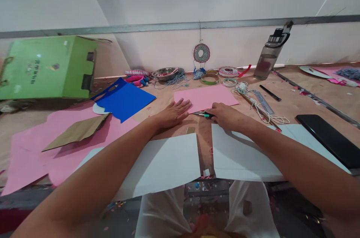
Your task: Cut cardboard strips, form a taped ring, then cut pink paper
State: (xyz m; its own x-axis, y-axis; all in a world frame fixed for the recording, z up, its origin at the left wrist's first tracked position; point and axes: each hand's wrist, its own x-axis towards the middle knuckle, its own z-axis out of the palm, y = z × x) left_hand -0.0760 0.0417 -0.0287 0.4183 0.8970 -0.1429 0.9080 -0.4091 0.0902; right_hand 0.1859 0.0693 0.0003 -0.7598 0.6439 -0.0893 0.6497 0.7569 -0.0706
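Observation:
Fingers spread, my left hand (174, 112) lies flat at the left side of a pink sheet (206, 97), its fingertips on the sheet's lower left edge. At the sheet's near edge, my right hand (225, 115) is closed around the black and green handle of scissors (204, 114). Their metal blades point left, towards my left hand. My fingers hide part of the handle. Closer to me, one white sheet (168, 159) lies below my left hand and another white sheet (242, 159) lies under my right forearm.
Left are a blue sheet (126, 99), pink sheets (30, 148), brown cardboard (75, 133) and a green box (42, 67). Behind stand a metal bowl (165, 74) and tape rolls (209, 78). Right are white string (277, 119), a ruler (263, 102), a water bottle (266, 61) and a black phone (329, 138).

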